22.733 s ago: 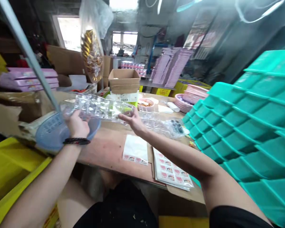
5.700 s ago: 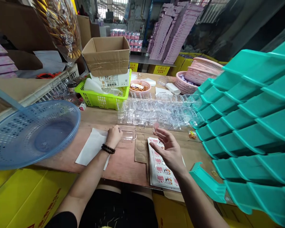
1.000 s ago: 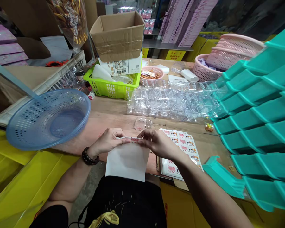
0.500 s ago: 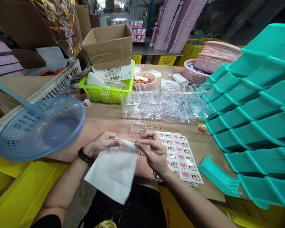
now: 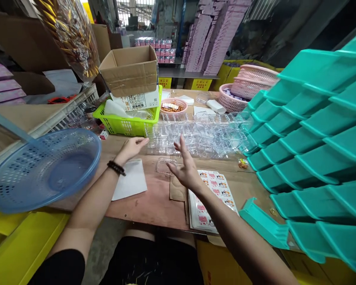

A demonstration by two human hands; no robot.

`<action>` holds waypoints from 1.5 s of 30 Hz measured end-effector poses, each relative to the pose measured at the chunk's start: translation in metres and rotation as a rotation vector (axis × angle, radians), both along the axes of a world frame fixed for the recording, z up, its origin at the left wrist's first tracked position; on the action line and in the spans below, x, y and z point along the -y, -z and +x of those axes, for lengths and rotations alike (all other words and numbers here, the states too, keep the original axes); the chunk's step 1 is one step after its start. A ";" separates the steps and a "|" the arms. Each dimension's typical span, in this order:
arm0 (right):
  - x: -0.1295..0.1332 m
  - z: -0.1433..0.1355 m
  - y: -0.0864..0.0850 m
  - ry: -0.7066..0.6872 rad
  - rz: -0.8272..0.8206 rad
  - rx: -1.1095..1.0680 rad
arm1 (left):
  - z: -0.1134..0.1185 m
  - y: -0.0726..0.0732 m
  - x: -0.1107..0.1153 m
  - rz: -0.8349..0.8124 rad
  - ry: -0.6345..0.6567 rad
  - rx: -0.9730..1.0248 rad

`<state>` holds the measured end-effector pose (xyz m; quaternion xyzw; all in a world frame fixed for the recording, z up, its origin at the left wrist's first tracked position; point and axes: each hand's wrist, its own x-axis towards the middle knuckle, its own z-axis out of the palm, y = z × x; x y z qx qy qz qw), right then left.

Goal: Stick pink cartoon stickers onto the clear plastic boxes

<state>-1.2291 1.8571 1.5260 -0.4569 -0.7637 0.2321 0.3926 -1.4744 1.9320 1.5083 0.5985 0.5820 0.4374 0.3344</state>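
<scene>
A white sheet lies flat on the table, partly under my left wrist. My left hand reaches past it toward the left end of the clear plastic trays; its fingers are close together and nothing shows in them. My right hand is raised with its fingers spread and holds nothing. Just left of the right hand is a small clear plastic lid or tray. Below and right of that hand, sticker sheets with cat pictures lie in a stack, partly covered by my forearm.
A blue colander stands at the left. A lime-green basket with a cardboard box on it is behind my left hand. Stacked teal bins rise at the right, with one loose teal piece nearby. A pink basket holds small brown items.
The white sheet has left my hands and now lies on the table. Both hands have moved forward toward the clear trays, and my right fingers have spread. The view has shifted slightly.
</scene>
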 end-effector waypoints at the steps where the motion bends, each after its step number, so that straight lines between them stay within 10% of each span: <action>1: -0.015 -0.010 -0.002 0.004 0.052 0.113 | 0.011 -0.003 -0.009 -0.052 0.006 0.112; 6: -0.069 -0.051 -0.004 0.006 0.203 0.533 | 0.034 0.001 -0.029 -0.091 -0.004 0.311; 13: -0.074 -0.052 -0.002 0.071 0.354 0.715 | 0.045 0.026 -0.025 -0.044 -0.026 0.532; 39: -0.104 -0.054 0.041 0.013 0.522 0.571 | 0.051 0.028 -0.017 0.156 -0.134 0.398; 45: -0.108 -0.053 0.037 0.064 0.525 0.486 | 0.031 0.007 -0.013 0.164 -0.247 0.431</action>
